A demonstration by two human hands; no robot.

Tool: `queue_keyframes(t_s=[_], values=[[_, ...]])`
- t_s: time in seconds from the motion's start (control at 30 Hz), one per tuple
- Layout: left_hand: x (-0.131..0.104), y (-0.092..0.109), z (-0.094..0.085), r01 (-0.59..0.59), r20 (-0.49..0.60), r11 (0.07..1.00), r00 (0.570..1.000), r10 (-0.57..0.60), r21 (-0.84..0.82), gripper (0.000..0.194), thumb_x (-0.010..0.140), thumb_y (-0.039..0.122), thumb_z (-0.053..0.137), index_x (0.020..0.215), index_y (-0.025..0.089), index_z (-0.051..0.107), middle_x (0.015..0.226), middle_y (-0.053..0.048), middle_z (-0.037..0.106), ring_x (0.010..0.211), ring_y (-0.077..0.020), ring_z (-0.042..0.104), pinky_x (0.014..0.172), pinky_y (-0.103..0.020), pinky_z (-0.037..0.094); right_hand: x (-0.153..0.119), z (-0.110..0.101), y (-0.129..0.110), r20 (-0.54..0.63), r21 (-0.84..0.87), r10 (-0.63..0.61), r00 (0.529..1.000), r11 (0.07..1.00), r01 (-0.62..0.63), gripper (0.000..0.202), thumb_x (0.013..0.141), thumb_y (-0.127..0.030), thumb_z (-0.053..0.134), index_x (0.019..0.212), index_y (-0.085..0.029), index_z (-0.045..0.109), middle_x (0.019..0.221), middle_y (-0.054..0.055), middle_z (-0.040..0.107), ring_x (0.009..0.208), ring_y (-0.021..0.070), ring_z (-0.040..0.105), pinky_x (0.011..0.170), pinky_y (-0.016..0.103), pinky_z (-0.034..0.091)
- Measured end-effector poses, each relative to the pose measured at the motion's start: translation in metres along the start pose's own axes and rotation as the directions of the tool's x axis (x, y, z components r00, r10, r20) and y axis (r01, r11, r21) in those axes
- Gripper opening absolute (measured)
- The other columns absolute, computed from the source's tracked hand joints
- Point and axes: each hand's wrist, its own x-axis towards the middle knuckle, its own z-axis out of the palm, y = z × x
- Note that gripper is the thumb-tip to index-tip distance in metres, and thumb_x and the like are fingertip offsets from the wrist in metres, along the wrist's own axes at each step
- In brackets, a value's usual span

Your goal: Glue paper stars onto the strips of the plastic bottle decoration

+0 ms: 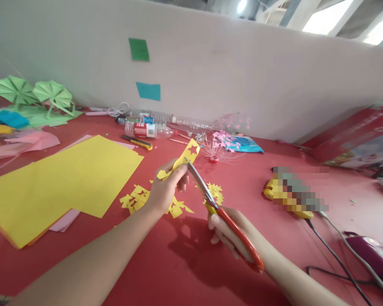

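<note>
My left hand [167, 182] is closed on a yellow paper strip [187, 155] with a star-shaped hole near its upper end. In my right hand [232, 231] is a pair of scissors [234, 231] with red handles, its blades pointing up and left. Their tips meet the strip just beside my left thumb; whether they are cutting into it I cannot tell. Yellow paper scraps [137, 199] lie on the red table under my left hand, partly hidden by it. Behind the scissor blades is a small heap of yellow paper stars [215, 192].
Large yellow sheets [70, 174] lie on the left, with a utility knife [142, 143] behind them. Plastic bottles [147, 130] and a pink star decoration [225, 140] stand near the wall. To the right are a corded yellow tool [289, 206], partly pixelated, and a purple device [372, 257].
</note>
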Motion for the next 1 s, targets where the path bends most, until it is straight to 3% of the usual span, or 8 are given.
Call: queue_keyframes(t_s=[0.4,0.63,1.0], values=[[-0.0003,0.0009,-0.0002,0.02,0.032,0.999,0.999,-0.019,-0.028,0.028,0.084,0.035,0.056,0.06,0.019,0.055,0.053,0.003,0.052,0.047,-0.0077,0.045,0.046,-0.023,0.034,-0.0029,0.0,-0.0051,0.005,-0.017,-0.023,1.0,1.0,0.023,0.062,0.068,-0.081,0.048,0.07,-0.019,0.045,0.052,-0.006,0.046,0.036,0.0044,0.039,0.035,0.018,0.03],[-0.0002,0.0011,0.0002,0.027,0.055,0.999,0.998,-0.026,-0.02,0.029,0.084,0.034,0.055,0.059,0.019,0.054,0.053,0.003,0.051,0.047,-0.0077,0.044,0.046,-0.023,0.033,-0.0021,0.0003,-0.0027,-0.01,-0.008,0.003,1.0,1.0,-0.003,0.063,0.068,-0.081,0.048,0.072,-0.018,0.047,0.056,-0.002,0.055,0.032,0.0024,0.035,0.031,0.016,0.025],[-0.0001,0.001,-0.0002,0.043,0.068,0.998,0.997,-0.039,-0.054,0.027,0.084,0.032,0.055,0.061,0.019,0.054,0.054,0.004,0.051,0.046,-0.0075,0.044,0.045,-0.023,0.032,-0.0014,0.0033,-0.0041,-0.035,0.038,0.045,0.998,0.998,-0.044,0.054,0.071,-0.072,0.05,0.067,-0.019,0.046,0.05,-0.003,0.054,0.026,0.0014,0.031,0.026,0.014,0.022]])
